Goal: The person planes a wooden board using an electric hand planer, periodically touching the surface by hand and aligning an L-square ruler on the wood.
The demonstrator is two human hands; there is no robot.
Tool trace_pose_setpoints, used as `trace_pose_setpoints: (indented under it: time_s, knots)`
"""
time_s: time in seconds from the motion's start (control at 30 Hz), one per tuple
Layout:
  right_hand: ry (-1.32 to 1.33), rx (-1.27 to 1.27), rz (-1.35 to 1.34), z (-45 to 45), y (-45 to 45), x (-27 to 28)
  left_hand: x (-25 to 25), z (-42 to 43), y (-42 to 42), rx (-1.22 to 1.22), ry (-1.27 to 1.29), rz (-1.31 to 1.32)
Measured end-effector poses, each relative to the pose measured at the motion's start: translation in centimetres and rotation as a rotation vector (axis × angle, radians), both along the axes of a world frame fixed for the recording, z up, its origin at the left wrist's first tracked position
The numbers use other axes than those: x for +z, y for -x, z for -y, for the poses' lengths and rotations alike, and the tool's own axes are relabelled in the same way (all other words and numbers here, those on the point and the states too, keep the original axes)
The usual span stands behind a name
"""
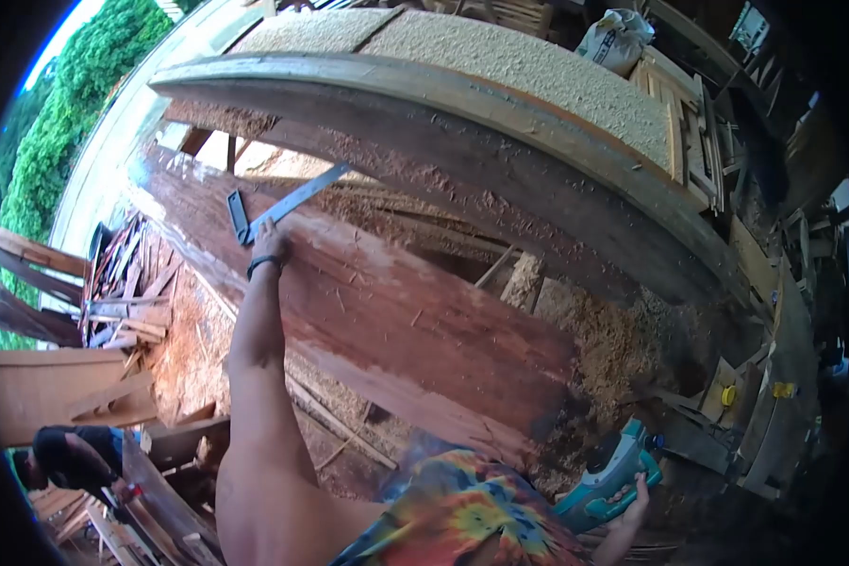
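My left hand [272,244] reaches far out, its fingers closed on a try square [297,195] near the corner where blade and stock meet. The square is over the far part of a wide reddish-brown plank [396,311], its metal blade pointing away to the right. Whether it lies flat on the wood I cannot tell. Down at my right side, my right hand [634,505] grips the handle of a teal electric planer [602,481], held off the plank. Loose shavings dot the plank's face.
A long dark timber beam [500,179] runs behind the plank. Beyond it spreads a sawdust-covered surface [519,71] with a white sack [616,40]. Scrap wood [141,292] is piled at left. Another person [75,462] bends over boards at lower left.
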State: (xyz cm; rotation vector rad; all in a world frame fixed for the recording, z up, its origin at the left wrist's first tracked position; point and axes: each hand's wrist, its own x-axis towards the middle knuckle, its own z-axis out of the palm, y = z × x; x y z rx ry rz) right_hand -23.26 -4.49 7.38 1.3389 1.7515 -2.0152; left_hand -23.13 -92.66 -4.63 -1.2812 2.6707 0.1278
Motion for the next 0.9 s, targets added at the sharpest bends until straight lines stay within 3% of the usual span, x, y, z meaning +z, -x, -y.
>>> trace_pose_setpoints:
  time_s: [0.03,0.07,0.1,0.23,0.3,0.43,0.67,0.9]
  knots:
    - [0.003,0.019,-0.026,0.0,0.7,-0.1,-1.2,1.4,0.4,0.048,0.033,-0.092]
    - [0.003,0.026,0.006,0.9,1.8,0.5,-0.7,2.1,0.9,-0.037,0.093,-0.023]
    - [-0.016,0.072,0.02,1.7,2.7,0.5,-3.2,4.9,0.8,-0.074,0.164,-0.002]
    - [-0.053,0.127,0.002,4.9,5.8,2.3,0.4,5.1,2.4,-0.02,0.082,-0.009]
    - [-0.077,0.18,-0.005,5.2,6.5,1.8,-0.4,6.9,1.3,-0.187,0.132,-0.043]
    - [-0.122,0.239,0.037,5.3,7.2,0.8,0.6,4.1,-0.1,-0.256,0.074,-0.194]
    - [-0.087,0.168,0.137,5.5,8.4,-0.3,-1.6,-8.1,-3.1,0.261,0.273,-0.321]
    - [-0.035,0.137,0.182,4.6,9.5,-1.8,2.0,-18.6,-1.3,0.578,0.089,-0.192]
